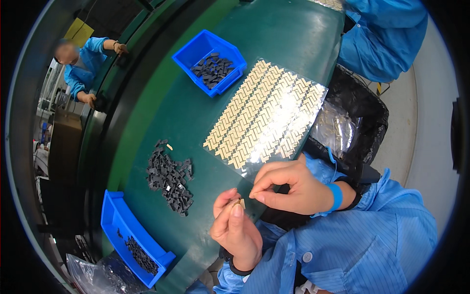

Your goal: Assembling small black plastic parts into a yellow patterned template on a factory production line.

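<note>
My left hand point(237, 235) is closed in a pinch near the table's front edge. Between its thumb and fingers sits a small cream piece point(242, 202), partly covered by the fingertips. Just right of it my right hand point(296, 188) is also pinched, thumb against forefinger, with a blue band round the wrist; whatever it grips is too small to make out. The two hands' fingertips are close but apart. Beyond the right hand lies a clear sheet point(235, 128) bearing rows of small cream strips. A heap of small dark grey blocks point(169, 179) lies to the left.
One blue bin point(191, 46) with dark blocks stands at the back; another blue bin point(113, 208) is at the near left. A black-bagged container point(374, 115) is beyond the table's right edge. People in blue workwear are at the far right point(387, 39) and far left point(85, 66).
</note>
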Tool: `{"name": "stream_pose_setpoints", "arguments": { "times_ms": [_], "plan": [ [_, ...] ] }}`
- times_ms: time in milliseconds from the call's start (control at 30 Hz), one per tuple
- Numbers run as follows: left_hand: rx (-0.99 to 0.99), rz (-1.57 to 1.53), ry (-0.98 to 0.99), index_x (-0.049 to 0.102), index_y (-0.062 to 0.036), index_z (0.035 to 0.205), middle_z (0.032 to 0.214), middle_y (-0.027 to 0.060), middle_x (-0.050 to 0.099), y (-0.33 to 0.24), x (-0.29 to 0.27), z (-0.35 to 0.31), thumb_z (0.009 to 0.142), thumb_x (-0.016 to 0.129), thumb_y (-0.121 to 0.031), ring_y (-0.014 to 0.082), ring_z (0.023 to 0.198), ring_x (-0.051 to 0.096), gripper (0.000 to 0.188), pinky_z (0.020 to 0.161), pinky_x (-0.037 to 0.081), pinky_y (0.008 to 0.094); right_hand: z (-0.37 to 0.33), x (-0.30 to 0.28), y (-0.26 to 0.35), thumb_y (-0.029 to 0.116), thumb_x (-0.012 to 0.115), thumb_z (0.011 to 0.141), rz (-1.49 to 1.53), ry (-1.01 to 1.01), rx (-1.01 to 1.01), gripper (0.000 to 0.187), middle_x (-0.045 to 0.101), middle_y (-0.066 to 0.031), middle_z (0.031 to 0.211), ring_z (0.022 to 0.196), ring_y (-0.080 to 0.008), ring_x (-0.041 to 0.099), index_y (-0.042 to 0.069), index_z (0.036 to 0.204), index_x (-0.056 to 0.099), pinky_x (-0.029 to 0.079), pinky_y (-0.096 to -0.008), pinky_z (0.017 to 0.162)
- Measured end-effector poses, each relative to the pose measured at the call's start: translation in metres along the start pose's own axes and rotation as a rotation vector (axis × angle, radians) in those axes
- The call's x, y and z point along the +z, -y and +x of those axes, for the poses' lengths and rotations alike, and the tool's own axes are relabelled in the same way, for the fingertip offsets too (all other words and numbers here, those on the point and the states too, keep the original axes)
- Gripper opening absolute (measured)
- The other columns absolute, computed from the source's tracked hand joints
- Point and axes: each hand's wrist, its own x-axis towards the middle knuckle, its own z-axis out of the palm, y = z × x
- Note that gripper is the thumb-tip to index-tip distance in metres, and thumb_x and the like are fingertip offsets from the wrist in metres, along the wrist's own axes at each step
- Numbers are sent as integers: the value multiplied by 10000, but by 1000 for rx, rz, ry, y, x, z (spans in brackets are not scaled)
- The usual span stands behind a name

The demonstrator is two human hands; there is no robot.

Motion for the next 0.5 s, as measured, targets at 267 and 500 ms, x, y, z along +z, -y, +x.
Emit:
{"name": "stream_pose_setpoints", "arguments": {
  "times_ms": [267, 500],
  "plan": [
    [281, 446, 57, 664, 42, 875, 1101, 169, 532, 4, -1, -1, 798, 615, -40, 237, 989, 524, 123, 882, 404, 341, 1, 5, -2, 85, 621, 803, -49, 23, -44, 123, 607, -89, 804, 631, -148, 571, -11, 877, 639, 437, -240, 511],
    [161, 283, 103, 651, 53, 872, 1130, 164, 508, 5, -1, -1, 815, 594, -66, 230, 1028, 504, 143, 900, 405, 351, -2, 7, -4, 91, 619, 804, 0, 4, -46, 123, 604, -90, 794, 626, -149, 568, -13, 867, 640, 438, -237, 534]
  ]
}}
